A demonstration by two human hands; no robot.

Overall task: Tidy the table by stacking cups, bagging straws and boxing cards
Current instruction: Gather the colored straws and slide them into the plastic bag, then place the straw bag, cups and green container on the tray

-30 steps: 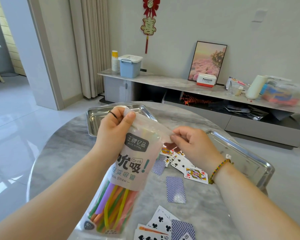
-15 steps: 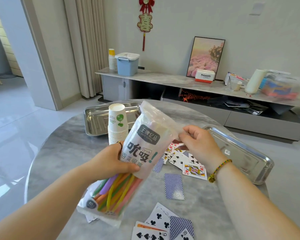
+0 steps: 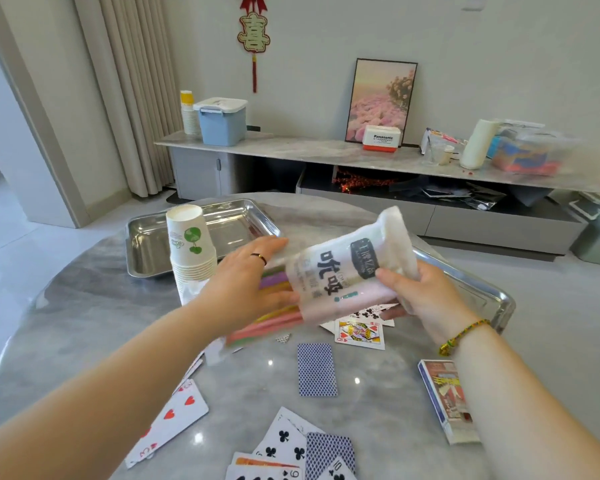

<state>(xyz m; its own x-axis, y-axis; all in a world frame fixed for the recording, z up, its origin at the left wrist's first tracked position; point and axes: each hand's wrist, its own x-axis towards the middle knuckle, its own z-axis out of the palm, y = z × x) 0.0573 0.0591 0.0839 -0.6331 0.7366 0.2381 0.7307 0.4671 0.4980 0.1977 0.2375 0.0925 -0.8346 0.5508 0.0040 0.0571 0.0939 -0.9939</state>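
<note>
A white plastic straw bag (image 3: 340, 271) full of coloured straws lies almost level in the air above the table's middle. My right hand (image 3: 426, 299) grips its top end. My left hand (image 3: 246, 282) holds its straw-filled lower end, fingers spread along it. A stack of white paper cups (image 3: 191, 251) with a green print stands upside down just left of my left hand. Playing cards (image 3: 317, 368) lie scattered on the grey marble table (image 3: 84, 317), some face up, some face down. The card box (image 3: 445, 398) lies under my right forearm.
Two steel trays sit on the table: one (image 3: 146, 244) at the back left behind the cups, one (image 3: 492, 292) at the right edge behind my right hand. A low cabinet (image 3: 291, 150) with boxes and a picture runs along the far wall.
The bag has swung from upright to nearly level and moved right. My right hand now grasps the bag's top end. The view tilted down, showing the card box.
</note>
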